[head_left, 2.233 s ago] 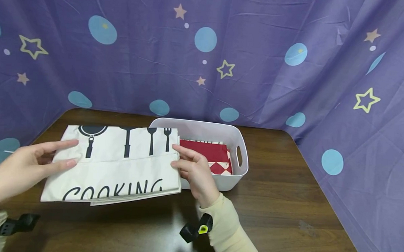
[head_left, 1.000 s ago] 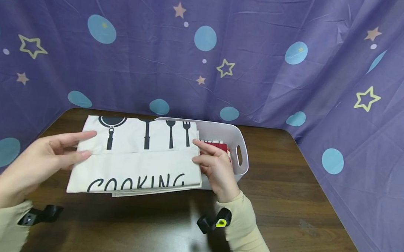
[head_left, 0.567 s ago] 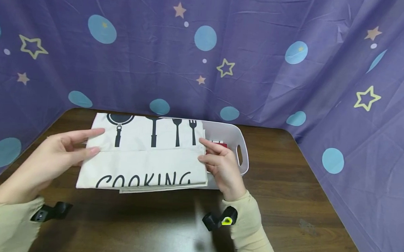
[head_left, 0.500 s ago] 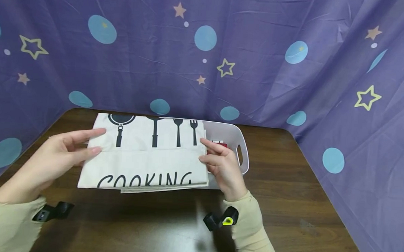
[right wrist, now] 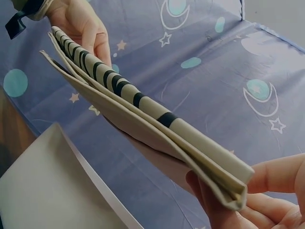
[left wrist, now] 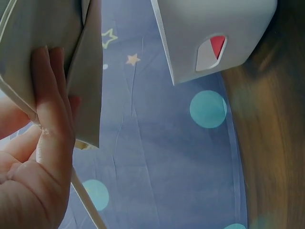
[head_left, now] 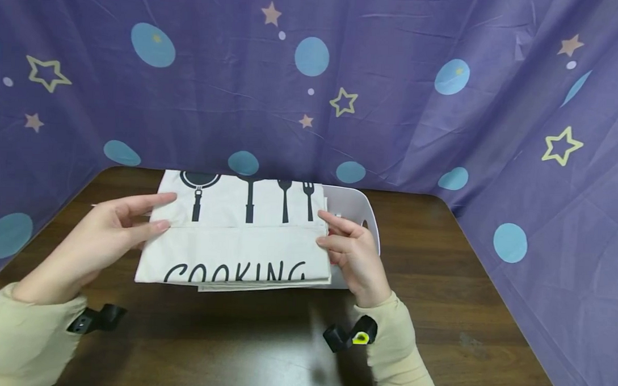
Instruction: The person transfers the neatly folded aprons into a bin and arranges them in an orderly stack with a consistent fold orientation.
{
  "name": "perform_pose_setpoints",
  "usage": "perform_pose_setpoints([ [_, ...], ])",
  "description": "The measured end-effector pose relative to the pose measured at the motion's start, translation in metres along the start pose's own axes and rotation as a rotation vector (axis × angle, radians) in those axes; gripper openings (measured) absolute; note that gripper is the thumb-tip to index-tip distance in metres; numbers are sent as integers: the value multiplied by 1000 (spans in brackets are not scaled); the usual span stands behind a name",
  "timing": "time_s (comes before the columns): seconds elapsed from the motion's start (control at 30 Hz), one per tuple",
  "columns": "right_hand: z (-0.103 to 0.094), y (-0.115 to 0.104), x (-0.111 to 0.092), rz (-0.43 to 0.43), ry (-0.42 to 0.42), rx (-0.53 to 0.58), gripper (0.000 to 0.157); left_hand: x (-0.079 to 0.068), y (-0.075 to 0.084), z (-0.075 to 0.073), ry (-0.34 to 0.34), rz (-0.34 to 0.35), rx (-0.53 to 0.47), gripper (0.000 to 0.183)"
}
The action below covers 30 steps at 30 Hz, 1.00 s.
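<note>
A folded white apron (head_left: 235,247) with black kitchen-utensil prints and the word COOKING hangs between my hands in the head view, raised above the table. My left hand (head_left: 105,234) pinches its left edge between thumb and fingers; in the left wrist view, fingers (left wrist: 52,90) lie along the back of the cloth and a pale strap (left wrist: 86,200) dangles below. My right hand (head_left: 355,257) pinches the right edge; its layered folds show in the right wrist view. Behind the apron stands a white plastic basket (head_left: 357,203), mostly hidden by it.
Something red (left wrist: 218,45) shows through the basket's handle hole in the left wrist view. The basket stands on a dark wooden table (head_left: 438,311). A purple curtain (head_left: 393,133) with stars and blue ovals encloses the back and sides.
Both hands have carried the apron right and slightly away from me, farther across the front of the basket. The red cloths inside the basket, visible earlier, are now almost wholly covered.
</note>
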State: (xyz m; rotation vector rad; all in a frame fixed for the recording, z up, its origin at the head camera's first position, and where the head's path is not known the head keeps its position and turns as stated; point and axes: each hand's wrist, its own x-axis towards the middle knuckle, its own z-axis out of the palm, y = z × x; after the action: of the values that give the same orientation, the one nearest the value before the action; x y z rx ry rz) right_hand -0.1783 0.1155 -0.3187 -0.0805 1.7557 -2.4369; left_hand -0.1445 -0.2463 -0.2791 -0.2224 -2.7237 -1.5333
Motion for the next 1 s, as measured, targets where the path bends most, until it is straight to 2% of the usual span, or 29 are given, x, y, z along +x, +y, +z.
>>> perform_pose_setpoints([
  [0.67, -16, -12, 0, -4, 37, -103, 54, 15, 9, 19, -67, -13, -27, 59],
  [1.0, -25, -22, 4, 3, 26, -181, 52, 25, 17, 29, -55, -14, -13, 56],
])
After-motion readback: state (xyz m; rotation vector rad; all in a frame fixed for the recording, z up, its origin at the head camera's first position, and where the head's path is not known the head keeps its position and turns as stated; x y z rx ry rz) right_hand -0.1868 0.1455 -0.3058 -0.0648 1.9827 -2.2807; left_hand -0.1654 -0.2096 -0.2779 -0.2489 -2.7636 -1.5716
